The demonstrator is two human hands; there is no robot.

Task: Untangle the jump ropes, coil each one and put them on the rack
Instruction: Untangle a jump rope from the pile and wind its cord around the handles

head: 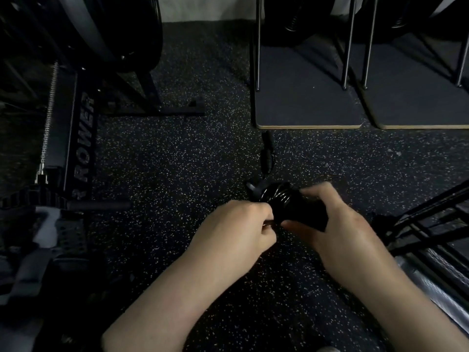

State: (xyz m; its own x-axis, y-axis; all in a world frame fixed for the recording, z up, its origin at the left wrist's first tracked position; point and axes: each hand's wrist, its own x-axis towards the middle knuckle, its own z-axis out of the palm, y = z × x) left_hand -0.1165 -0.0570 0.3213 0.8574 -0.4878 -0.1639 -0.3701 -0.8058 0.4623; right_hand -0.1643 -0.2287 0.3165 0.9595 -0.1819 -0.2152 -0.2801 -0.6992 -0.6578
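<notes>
while both hands work above the speckled floor [177,161], the state is this
left hand [241,224]: curled, pinching a rope end
right hand [337,224]: wrapped round the coiled jump rope [291,207]
loose handles [266,156]: on that floor, just beyond
risk: slack grip lets coils spring open

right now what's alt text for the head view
Two hands, left hand and right hand, hold a coiled black rope low over a speckled dark floor. Black handles lie just beyond, with a rower at left and stands on boards behind.
</notes>
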